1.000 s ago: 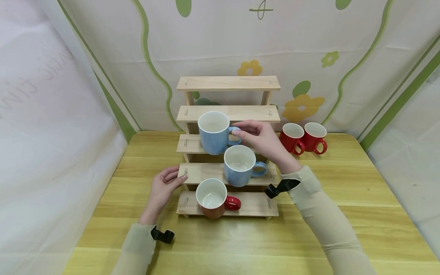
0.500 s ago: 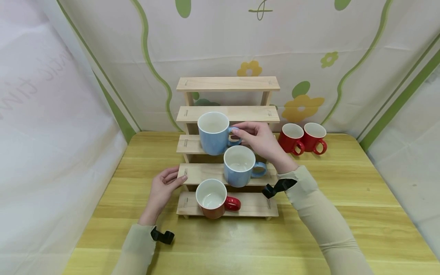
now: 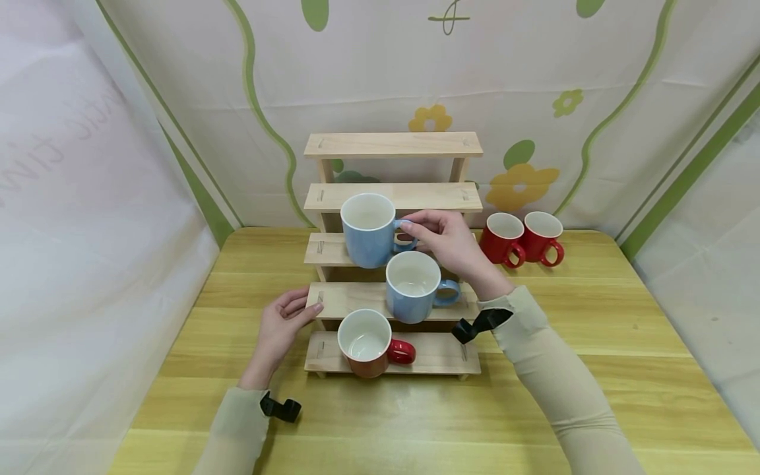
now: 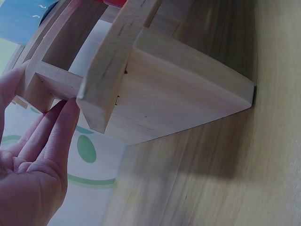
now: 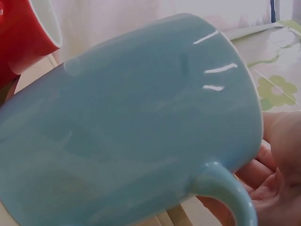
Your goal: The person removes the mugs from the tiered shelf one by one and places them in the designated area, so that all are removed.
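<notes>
In the head view, a tiered wooden display rack (image 3: 350,295) stands mid-table. My right hand (image 3: 456,249) pinches the handle of a light blue mug (image 3: 367,243), which is upright at the left of the third step from the front. One step lower sits a second blue mug (image 3: 408,305), its side filling much of the right wrist view. A red mug (image 3: 363,364) with a white inside stands on the lowest step, handle to the right. With thumb on top and fingers beneath, my left hand (image 3: 282,324) grips the left end of the second step.
Two more red mugs, one (image 3: 497,247) beside the other (image 3: 537,247), stand on the wooden table (image 3: 605,369) right of the rack. A printed fabric backdrop (image 3: 368,66) rises behind. The rack's top two steps bear nothing.
My right wrist has shifted very slightly left; its grip on the mug handle is the same. The mugs, rack and left hand have stayed put.
</notes>
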The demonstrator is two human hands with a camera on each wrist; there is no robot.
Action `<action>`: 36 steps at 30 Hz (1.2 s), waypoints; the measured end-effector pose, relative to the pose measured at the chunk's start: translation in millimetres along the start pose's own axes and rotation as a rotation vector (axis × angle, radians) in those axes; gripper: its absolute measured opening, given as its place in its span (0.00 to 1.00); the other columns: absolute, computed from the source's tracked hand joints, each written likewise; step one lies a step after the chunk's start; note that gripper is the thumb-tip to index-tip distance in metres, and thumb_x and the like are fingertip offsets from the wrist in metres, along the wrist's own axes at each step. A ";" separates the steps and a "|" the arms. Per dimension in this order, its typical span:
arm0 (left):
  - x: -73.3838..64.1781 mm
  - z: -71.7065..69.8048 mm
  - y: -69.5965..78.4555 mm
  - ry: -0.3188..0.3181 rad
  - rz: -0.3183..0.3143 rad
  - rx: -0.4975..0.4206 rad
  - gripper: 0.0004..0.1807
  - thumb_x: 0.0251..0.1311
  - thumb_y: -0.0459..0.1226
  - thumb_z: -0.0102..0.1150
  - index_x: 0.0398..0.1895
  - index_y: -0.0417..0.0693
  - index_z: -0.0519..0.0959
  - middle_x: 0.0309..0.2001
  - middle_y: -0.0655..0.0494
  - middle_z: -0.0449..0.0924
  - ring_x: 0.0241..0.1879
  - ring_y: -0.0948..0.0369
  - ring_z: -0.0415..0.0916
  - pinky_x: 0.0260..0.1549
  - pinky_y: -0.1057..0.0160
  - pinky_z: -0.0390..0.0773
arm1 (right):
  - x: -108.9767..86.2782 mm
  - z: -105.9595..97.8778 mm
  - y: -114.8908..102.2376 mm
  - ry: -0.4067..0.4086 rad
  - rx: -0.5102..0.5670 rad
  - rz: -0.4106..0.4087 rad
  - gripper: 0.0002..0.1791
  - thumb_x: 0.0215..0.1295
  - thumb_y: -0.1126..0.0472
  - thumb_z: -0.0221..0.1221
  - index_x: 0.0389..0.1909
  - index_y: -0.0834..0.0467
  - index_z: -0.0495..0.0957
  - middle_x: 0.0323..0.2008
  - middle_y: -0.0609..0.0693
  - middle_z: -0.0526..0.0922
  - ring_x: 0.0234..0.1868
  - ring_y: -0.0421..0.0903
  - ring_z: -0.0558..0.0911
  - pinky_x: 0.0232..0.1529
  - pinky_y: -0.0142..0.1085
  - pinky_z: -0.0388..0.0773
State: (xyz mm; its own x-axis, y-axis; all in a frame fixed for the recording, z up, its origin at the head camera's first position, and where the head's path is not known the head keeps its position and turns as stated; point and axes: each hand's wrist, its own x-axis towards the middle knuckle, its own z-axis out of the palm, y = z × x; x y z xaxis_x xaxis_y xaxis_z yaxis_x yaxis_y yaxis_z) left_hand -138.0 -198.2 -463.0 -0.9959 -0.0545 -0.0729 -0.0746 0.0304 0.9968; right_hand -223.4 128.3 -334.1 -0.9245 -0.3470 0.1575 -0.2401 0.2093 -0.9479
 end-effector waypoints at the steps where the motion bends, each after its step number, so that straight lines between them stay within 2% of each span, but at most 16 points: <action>1: 0.1 -0.1 0.0 0.001 0.001 0.000 0.29 0.63 0.37 0.72 0.64 0.36 0.75 0.57 0.37 0.80 0.49 0.61 0.83 0.48 0.63 0.83 | 0.1 0.2 0.3 0.002 0.001 0.000 0.16 0.74 0.54 0.63 0.53 0.62 0.84 0.49 0.62 0.86 0.49 0.52 0.86 0.47 0.44 0.86; 13: -0.3 -0.8 -2.6 -0.008 0.022 0.002 0.30 0.62 0.37 0.73 0.64 0.36 0.75 0.56 0.40 0.81 0.50 0.60 0.83 0.49 0.61 0.83 | -0.4 1.0 -0.7 0.011 0.016 -0.006 0.16 0.73 0.56 0.63 0.52 0.63 0.84 0.48 0.62 0.86 0.48 0.53 0.86 0.46 0.43 0.86; 21: 0.2 -0.9 -1.7 -0.002 0.018 0.000 0.29 0.62 0.37 0.73 0.64 0.36 0.75 0.57 0.38 0.80 0.50 0.60 0.83 0.49 0.63 0.83 | -2.3 -1.3 -5.9 0.030 0.060 0.004 0.16 0.73 0.57 0.64 0.53 0.64 0.83 0.48 0.58 0.87 0.49 0.55 0.87 0.45 0.43 0.86; 25: -0.3 -0.4 -1.1 -0.002 0.014 -0.004 0.29 0.62 0.36 0.72 0.64 0.36 0.75 0.57 0.38 0.80 0.50 0.61 0.83 0.49 0.63 0.83 | -4.0 -3.6 -10.7 0.043 0.077 -0.021 0.16 0.73 0.57 0.63 0.53 0.65 0.82 0.49 0.59 0.86 0.50 0.57 0.86 0.45 0.43 0.86; 31: -0.7 -0.3 -0.3 -0.001 0.012 -0.007 0.29 0.62 0.36 0.72 0.64 0.35 0.75 0.57 0.38 0.80 0.49 0.61 0.83 0.49 0.63 0.83 | -7.2 -9.1 -16.7 0.068 0.098 -0.065 0.15 0.73 0.58 0.63 0.52 0.64 0.83 0.48 0.59 0.86 0.48 0.53 0.87 0.44 0.43 0.86; 36: 0.2 -0.3 0.1 0.001 0.005 -0.006 0.28 0.62 0.36 0.73 0.63 0.35 0.75 0.56 0.38 0.80 0.49 0.61 0.83 0.49 0.63 0.83 | -9.8 -15.4 -20.2 0.084 0.125 -0.126 0.13 0.73 0.61 0.62 0.51 0.66 0.83 0.48 0.61 0.86 0.47 0.55 0.87 0.43 0.43 0.87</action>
State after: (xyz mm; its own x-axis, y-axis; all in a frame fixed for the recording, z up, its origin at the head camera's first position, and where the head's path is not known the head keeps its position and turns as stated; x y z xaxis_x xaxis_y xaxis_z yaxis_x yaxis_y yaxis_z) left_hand -138.2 -198.6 -463.0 -0.9961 -0.0558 -0.0681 -0.0696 0.0242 0.9973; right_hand -214.0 141.6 -312.2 -0.9120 -0.2850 0.2949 -0.3219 0.0517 -0.9454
